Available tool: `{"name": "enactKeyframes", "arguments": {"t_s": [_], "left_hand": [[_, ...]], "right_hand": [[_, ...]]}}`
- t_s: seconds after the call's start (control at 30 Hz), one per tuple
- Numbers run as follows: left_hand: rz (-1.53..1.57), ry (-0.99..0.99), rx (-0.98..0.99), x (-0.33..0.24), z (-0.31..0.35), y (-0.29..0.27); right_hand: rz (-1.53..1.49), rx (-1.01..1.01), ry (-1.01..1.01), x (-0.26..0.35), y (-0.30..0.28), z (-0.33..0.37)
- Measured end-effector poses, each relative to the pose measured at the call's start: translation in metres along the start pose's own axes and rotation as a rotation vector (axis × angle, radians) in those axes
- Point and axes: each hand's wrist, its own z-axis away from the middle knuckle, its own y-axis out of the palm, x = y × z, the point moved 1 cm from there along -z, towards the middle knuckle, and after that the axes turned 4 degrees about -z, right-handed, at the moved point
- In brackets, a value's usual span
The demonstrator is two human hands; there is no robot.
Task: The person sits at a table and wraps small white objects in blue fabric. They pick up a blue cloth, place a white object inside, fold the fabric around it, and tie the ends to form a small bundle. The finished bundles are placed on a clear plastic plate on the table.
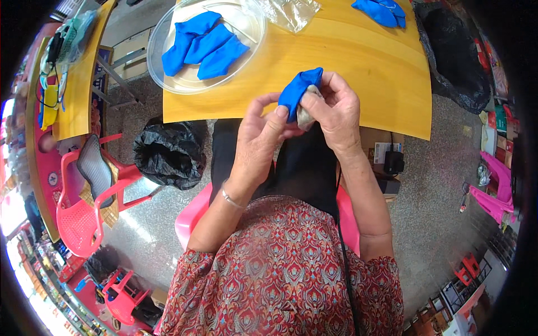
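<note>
Both hands hold a small blue cloth piece (296, 92) at the front edge of the yellow table (370, 84). My left hand (260, 129) pinches its lower left end between thumb and fingers. On the other side, my right hand (341, 117) grips it, thumb pressed on a greyish-beige bit (305, 119) that sticks out of the blue cloth; what this bit is, I cannot make out. Several similar blue cloth pieces (210, 50) lie in a round clear plastic tub (159, 75) at the table's left. Another blue bundle (384, 12) rests at the far right.
A crumpled clear plastic bag (291, 12) lies behind the tub. Black bin bags stand on the floor at left (168, 154) and right (457, 61). Pink chairs (81, 224) are to the left, and a cardboard box (370, 137) sits under the table.
</note>
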Motion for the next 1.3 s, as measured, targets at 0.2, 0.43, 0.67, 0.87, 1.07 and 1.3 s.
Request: {"name": "enactKeyframes", "arguments": {"t_s": [0.2,0.43,0.67,0.87,1.07,1.3], "left_hand": [[-0.252,0.36,-0.119,0.001,0.001,0.001],[-0.639,0.67,-0.266,0.001,-0.005,0.001],[-0.419,0.48,-0.299,0.001,-0.015,-0.018],[-0.233,0.334,-0.284,-0.004,-0.011,-0.02],[-0.294,0.304,-0.246,-0.001,-0.01,-0.027],[-0.499,0.367,-0.384,0.006,-0.016,-0.037]], "right_hand": [[0.052,-0.109,-0.044,0.001,0.007,-0.006],[0.338,-0.077,-0.077,0.003,0.012,-0.008],[0.379,0.289,0.022,0.021,-0.003,-0.008],[1.005,0.29,-0.63,0.026,0.004,0.002],[0.837,0.379,-0.849,0.001,0.001,-0.005],[0.972,0.451,-0.848,-0.004,0.002,-0.006]]}}
